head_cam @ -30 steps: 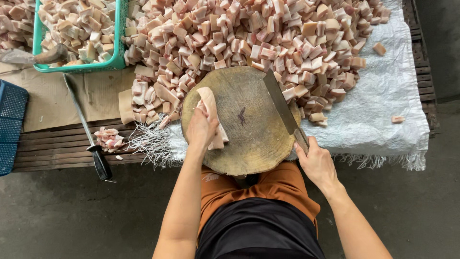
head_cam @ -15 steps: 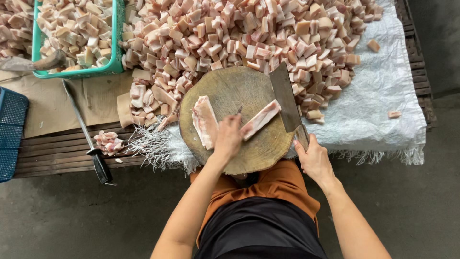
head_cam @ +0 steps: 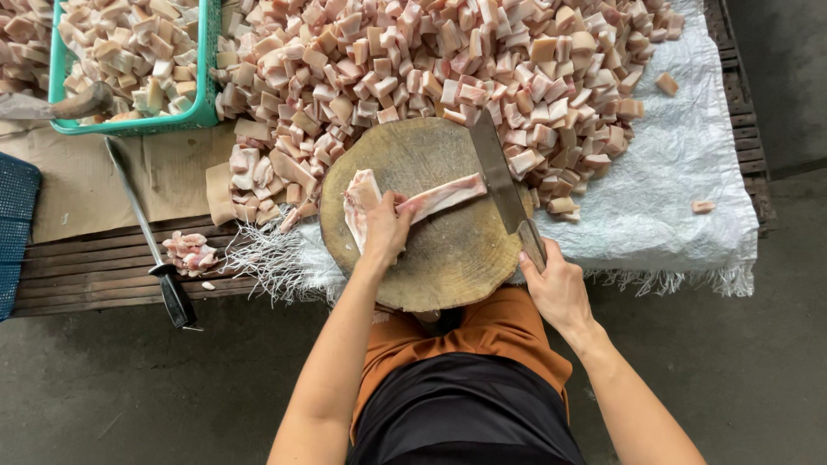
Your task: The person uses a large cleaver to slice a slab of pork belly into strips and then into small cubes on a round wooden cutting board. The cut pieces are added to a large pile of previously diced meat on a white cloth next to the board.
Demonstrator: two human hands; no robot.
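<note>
A round wooden chopping block [head_cam: 439, 258] sits in front of me on a white woven sheet. Two strips of raw fatty pork lie on it: one [head_cam: 360, 207] at the left and a longer one [head_cam: 446, 196] slanting toward the right. My left hand [head_cam: 388, 228] presses down on the meat where the two strips meet. My right hand [head_cam: 556, 288] grips the handle of a cleaver [head_cam: 498, 176] at the block's right edge. Its blade lies across the block's upper right, and its edge touches the end of the long strip.
A big heap of cut pork cubes [head_cam: 431, 60] covers the white sheet [head_cam: 680, 181] behind the block. A green basket [head_cam: 194, 108] of cubes stands at the upper left. A sharpening steel [head_cam: 146, 241] and a few meat scraps [head_cam: 189, 251] lie on the wooden pallet.
My left hand laid the meat out on the block as two strips and now presses on them. The cleaver swung from the block's right edge onto the block beside the long strip.
</note>
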